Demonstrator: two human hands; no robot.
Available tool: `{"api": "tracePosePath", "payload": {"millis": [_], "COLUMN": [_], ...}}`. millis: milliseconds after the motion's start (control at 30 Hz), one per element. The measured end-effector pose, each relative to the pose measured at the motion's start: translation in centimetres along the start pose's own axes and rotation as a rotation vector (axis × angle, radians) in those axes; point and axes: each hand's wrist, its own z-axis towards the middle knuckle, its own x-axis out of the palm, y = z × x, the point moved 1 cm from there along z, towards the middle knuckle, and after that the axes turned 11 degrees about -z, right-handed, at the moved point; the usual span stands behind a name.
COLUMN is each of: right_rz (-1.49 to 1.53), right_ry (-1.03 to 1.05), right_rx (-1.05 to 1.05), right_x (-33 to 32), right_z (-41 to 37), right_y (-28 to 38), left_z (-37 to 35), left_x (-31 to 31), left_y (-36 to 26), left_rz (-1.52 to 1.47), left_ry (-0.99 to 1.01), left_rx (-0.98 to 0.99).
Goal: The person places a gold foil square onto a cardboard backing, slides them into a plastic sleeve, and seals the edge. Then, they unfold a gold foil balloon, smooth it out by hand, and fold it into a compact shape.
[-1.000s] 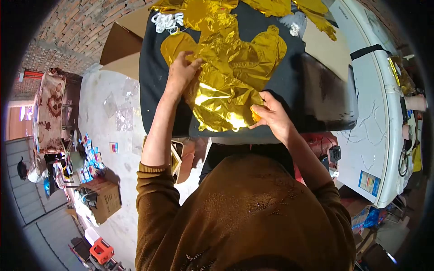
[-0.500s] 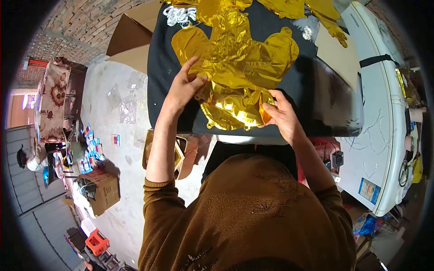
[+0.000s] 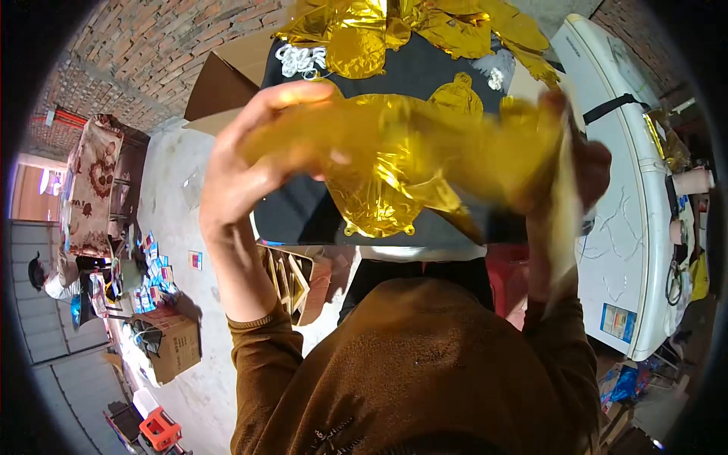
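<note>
Floor, far left: a person (image 3: 42,279) crouches beside scattered coloured packets (image 3: 148,262). Below them I see a cardboard carton (image 3: 176,345) with its flaps open, its contents too dark for me to make out, and a red crate (image 3: 159,428) at the lower edge. Behind, a cloth-covered stand (image 3: 89,178) sits near the brick wall.

Left of centre: a large open cardboard box (image 3: 220,80) stands behind the black table (image 3: 296,216); I cannot see its inside. Under the table's near edge, a second open box (image 3: 292,277) holds flat card pieces standing on edge.

Centre: the left hand (image 3: 235,171) is raised close to the camera, fingers curled shut over one end of a gold foil balloon (image 3: 425,148). The balloon is stretched in the air between both hands, above the table, and is motion-blurred. Beneath it a second foil balloon (image 3: 379,208) lies flat on the black top. White cords (image 3: 302,59) and a heap of gold foil (image 3: 425,26) lie at the far edge.

Right of centre: the right hand (image 3: 588,171) clamps the balloon's other end, though blur hides the fingertips.

Far right: a white chest appliance (image 3: 633,227), lid down, is crossed by a black strap (image 3: 618,105).
</note>
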Motion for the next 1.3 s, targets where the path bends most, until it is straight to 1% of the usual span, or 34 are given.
{"api": "tracePosePath", "payload": {"millis": [33,67,100,133,167,200,267,300,333,367,400,433,467,500,533,567,600,633,667,733,767,800,867,900,967,1000,1100,1167,1200,1233,1300], "right_rz": [0.371,0.628,0.781,0.765,0.747,0.789,0.746,0.719,0.852,0.980,0.901,0.823,0.745,0.551,0.489,0.427,0.365,0.447,0.431,0.490,0.483,0.482,0.482,0.439,0.432,0.427,0.350,0.288,0.257,0.284,0.204], "right_ry": [0.173,0.314,0.380,0.308,0.235,0.375,0.123,0.001,0.114,0.236,0.186,0.136,0.086,-0.117,-0.165,-0.212,-0.259,-0.225,-0.315,-0.435,-0.449,-0.445,-0.438,-0.410,-0.450,-0.470,-0.440,-0.478,-0.495,-0.400,-0.375], "right_rx": [-0.019,-0.029,-0.023,-0.045,-0.065,-0.160,-0.019,0.054,0.000,-0.040,-0.064,-0.089,-0.114,-0.112,-0.078,-0.044,-0.011,0.037,0.113,0.189,0.216,0.244,0.301,0.279,0.306,0.318,0.455,0.479,0.490,0.499,0.517], "right_x": [-0.6,-1.0,-1.3,-2.1,-2.9,0.1,1.2,1.8,0.0,-1.7,-2.8,-3.5,-3.6,-3.1,-3.7,-5.0,-6.5,-8.7,-9.3,-10.8,-11.6,-12.4,-14.0,-14.3,-14.4,-14.3,-14.7,-14.6,-14.7,-16.5,-16.2], "right_z": [1.6,3.0,4.1,4.5,4.9,6.4,7.4,7.8,9.0,10.2,11.1,11.7,12.0,12.2,12.6,13.2,13.8,14.0,14.0,14.0,13.8,13.7,13.9,14.0,14.1,14.2,14.0,13.7,13.5,13.8,13.9], "right_y": [-0.5,-1.1,-1.9,-2.7,-3.5,-3.5,-3.5,-3.5,-5.2,-6.8,-7.9,-8.5,-8.6,-8.7,-9.3,-10.5,-12.0,-14.0,-14.6,-17.1,-18.2,-19.3,-21.4,-21.9,-22.6,-22.7,-23.1,-23.1,-23.6,-25.0,-24.6], "left_z": [0.4,1.1,1.7,2.2,2.0,2.0,1.7,1.4,1.2,0.9,0.7,0.4,0.3,0.1,-0.1,-0.3,-1.3,-1.2,-1.2,-1.7,-2.0,-1.5,-1.5,-1.7,-2.0,-2.1,-2.2,-2.2,-2.3,-2.3,-2.6], "left_x": [0.4,-1.0,-0.9,-2.1,-1.0,0.2,-0.1,0.8,0.8,1.2,1.8,2.2,3.4,2.4,1.4,2.5,0.3,0.9,1.6,-0.3,-1.0,-0.1,-1.2,-2.3,-4.2,-4.2,-2.9,-1.4,-1.1,-1.0,-1.2], "left_y": [-0.7,0.4,1.5,3.3,4.7,6.2,9.3,10.3,11.5,13.0,13.9,13.9,13.4,14.7,16.1,16.3,18.5,17.5,16.5,17.5,17.9,17.1,17.7,18.4,19.3,19.6,19.5,18.5,18.3,18.2,18.8], "left_rz": [0.115,0.181,0.292,0.333,0.259,0.186,-0.027,-0.125,-0.208,-0.425,-0.640,-0.803,-0.782,-0.687,-0.591,-0.591,-0.548,-0.546,-0.544,-0.555,-0.561,-0.546,-0.448,-0.366,-0.205,-0.167,-0.043,0.062,0.087,0.112,0.186], "left_ry": [-0.087,-0.036,-0.116,-0.005,-0.071,-0.134,0.015,-0.007,-0.069,-0.079,-0.089,-0.105,-0.091,-0.040,0.012,-0.058,-0.079,-0.128,-0.178,-0.276,-0.327,-0.489,-0.573,-0.521,-0.412,-0.425,-0.462,-0.484,-0.463,-0.441,-0.406], "left_rx": [-0.189,-0.369,-0.474,-0.571,-0.537,-0.500,-0.447,-0.376,-0.427,-0.422,-0.413,-0.527,-0.453,-0.525,-0.595,-0.543,-0.626,-0.617,-0.610,-0.592,-0.586,-0.521,-0.477,-0.511,-0.574,-0.585,-0.601,-0.582,-0.592,-0.602,-0.603]}}
